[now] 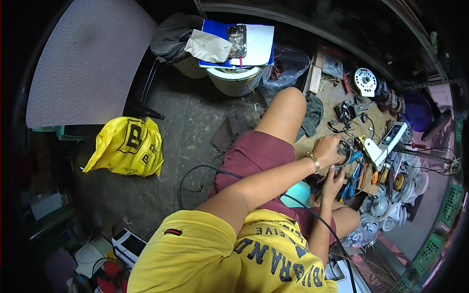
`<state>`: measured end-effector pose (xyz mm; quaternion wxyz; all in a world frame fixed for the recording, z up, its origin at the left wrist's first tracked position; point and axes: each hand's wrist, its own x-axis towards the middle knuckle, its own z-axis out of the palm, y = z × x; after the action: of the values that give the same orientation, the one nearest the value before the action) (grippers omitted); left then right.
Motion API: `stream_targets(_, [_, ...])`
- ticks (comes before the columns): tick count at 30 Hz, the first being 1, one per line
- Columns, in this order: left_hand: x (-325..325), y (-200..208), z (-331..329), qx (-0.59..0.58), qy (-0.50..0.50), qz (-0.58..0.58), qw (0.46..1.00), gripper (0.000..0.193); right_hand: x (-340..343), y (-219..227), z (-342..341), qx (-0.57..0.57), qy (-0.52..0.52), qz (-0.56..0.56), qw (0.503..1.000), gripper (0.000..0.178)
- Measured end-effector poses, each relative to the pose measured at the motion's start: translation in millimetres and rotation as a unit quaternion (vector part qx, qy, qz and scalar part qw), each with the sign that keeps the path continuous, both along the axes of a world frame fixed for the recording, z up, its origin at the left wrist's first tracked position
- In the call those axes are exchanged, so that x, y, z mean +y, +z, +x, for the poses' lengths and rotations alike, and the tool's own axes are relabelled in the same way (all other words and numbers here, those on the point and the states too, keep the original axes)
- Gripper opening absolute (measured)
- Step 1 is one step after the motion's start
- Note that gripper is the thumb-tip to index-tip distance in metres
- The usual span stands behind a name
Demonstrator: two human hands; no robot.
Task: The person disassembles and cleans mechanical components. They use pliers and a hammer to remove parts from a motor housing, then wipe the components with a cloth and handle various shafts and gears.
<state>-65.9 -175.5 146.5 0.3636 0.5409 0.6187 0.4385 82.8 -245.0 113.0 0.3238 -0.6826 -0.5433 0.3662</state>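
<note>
Both hands work a small metal ring part at the bench.
Left hand [328, 149] curls gripping the ring part [345, 152]; right hand [333, 183] pinches beneath it, over the wooden bench [337, 93], beside two blue-handled pliers [351, 180].

We find a small repair workshop for electrical appliances, worked at floor level. Just beyond the fingers [337, 146] a low wooden bench [332, 97] carries wire, motor parts and a white multimeter [391, 136]. Beside the fingers lie pliers and screwdrivers [359, 173] with coloured handles. Past these, further from the fingers, we note stacked fan motors [386, 210]. The stained concrete floor [195, 122], well away from the fingers, holds a yellow bag [124, 146].
</note>
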Motion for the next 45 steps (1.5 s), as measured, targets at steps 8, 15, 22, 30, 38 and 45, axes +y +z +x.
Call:
stream_targets(8, [9, -46, -4, -0.119, 0.038, -0.117, 0.985, 0.046, 11, -76, 105, -0.115, -0.21, 0.107, 0.965, 0.048])
stream_targets(15, [3, -79, 6, -0.272, 0.097, -0.189, 0.938, 0.041, 19, -123, 77, 0.063, -0.332, -0.09, 0.937, 0.038])
stream_targets(22, [16, -79, 25, -0.184, 0.046, -0.174, 0.966, 0.039, 18, -150, 131, -0.123, -0.291, -0.042, 0.948, 0.044])
stream_targets(30, [11, -115, 32, -0.072, 0.157, -0.21, 0.962, 0.027, 65, -155, 111, 0.118, -0.234, -0.05, 0.964, 0.032])
stream_targets(38, [7, -120, 37, -0.079, 0.224, -0.174, 0.956, 0.04, 64, -107, 127, 0.231, -0.225, -0.329, 0.887, 0.032])
stream_targets(45, [29, -142, 36, -0.137, 0.26, -0.144, 0.945, 0.043, 71, -103, 104, 0.272, -0.197, -0.339, 0.879, 0.031])
